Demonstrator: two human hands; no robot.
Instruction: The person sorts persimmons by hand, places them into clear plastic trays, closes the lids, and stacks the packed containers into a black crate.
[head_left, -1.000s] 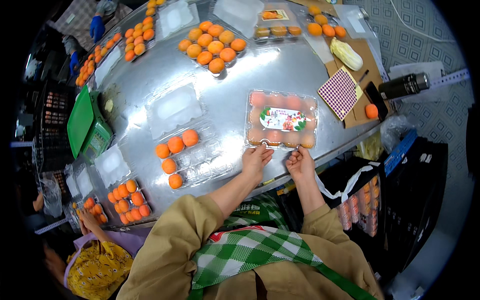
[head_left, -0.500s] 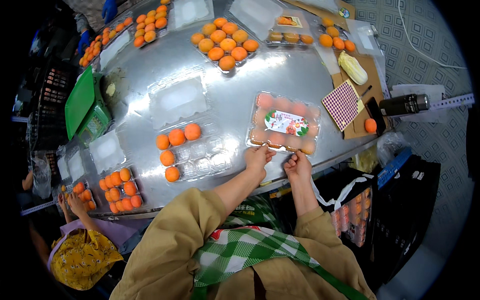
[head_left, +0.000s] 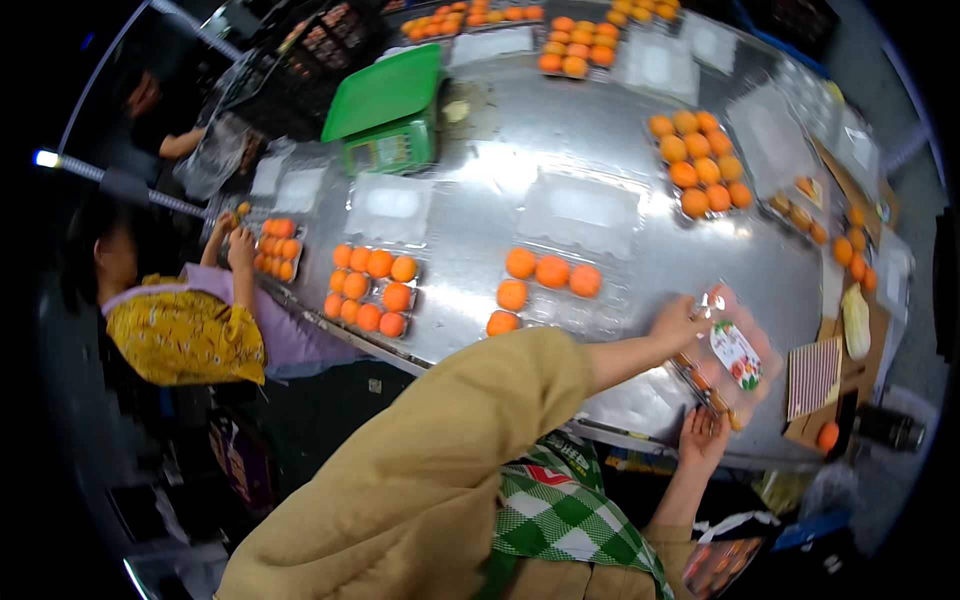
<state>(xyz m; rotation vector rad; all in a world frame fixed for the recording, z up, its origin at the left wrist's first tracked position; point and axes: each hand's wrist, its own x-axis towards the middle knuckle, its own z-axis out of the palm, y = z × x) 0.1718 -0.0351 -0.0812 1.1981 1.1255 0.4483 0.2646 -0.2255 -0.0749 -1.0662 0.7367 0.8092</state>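
Note:
A clear plastic fruit box point(head_left: 735, 352), lid closed, with an oval flowery label on top, is full of orange fruit. It sits turned at the right of the metal table, its near side tipped towards me. My left hand point(head_left: 680, 328) is closed on the box's left edge. At its near lower corner, my right hand point(head_left: 704, 437) holds the edge from below, palm up, fingers against the plastic. Left of the box, an open plastic tray point(head_left: 600, 312) has several orange fruits in its back row and left column; my sleeve partly covers it.
A filled open tray point(head_left: 368, 290) and a green lidded bin point(head_left: 385, 110) stand to the left. Beyond them a co-worker in a yellow top point(head_left: 185, 325) handles fruit. More filled trays point(head_left: 700, 160) line the far side. A striped sheet point(head_left: 815, 378) and a dark flask point(head_left: 890, 428) lie right.
My view has swung left, so the table appears shifted right. The fruit box has turned and its near side is tipped. My left hand has gone from its near edge to its left edge.

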